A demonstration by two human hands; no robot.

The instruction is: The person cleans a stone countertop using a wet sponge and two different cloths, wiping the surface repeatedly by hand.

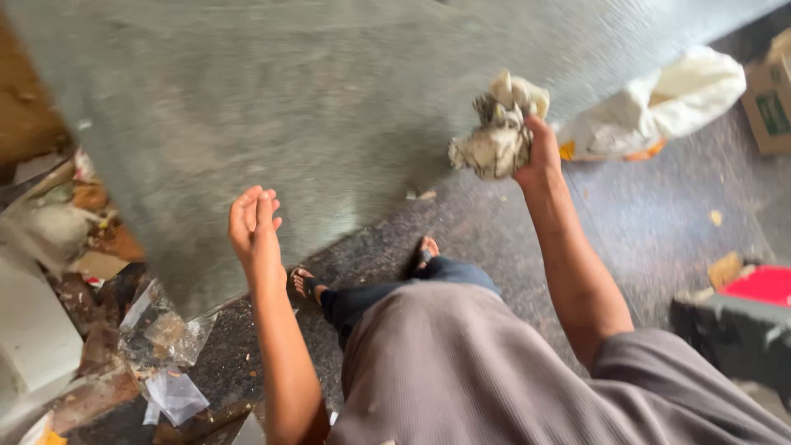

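Head camera looks down our own front as we stand on a dark speckled floor (659, 222), and we read the scene from the left edge across.

At the far left a heap of scraps (82, 247) lies against the floor: torn cardboard, pale sheets, and clear plastic wrappers (165, 363) near our left elbow. We judge these a slipping risk, since our sandalled feet (306, 284) stand just beside them and loose film slides underfoot.

Next comes a big grey sheet (329, 107), blurred, filling the upper middle. Our left hand (254, 222) hangs in front of its lower edge, fingers together and slightly curled, holding nothing; whether it touches the sheet we cannot tell. If the sheet is leaning unsupported, it could tip toward our legs.

Further right, our right hand (540, 152) is raised and closed around a crumpled wad (498, 132) of dirty whitish material, held in the air in front of the sheet's right part. The grip takes only one side of the wad, so loose pieces could shed or the whole bundle could drop.

Beyond it lie a white sack (659, 103), a cardboard box (770, 95) at the edge, and a red-topped dark object (741, 321) low right, close enough to trip on if we step that way.
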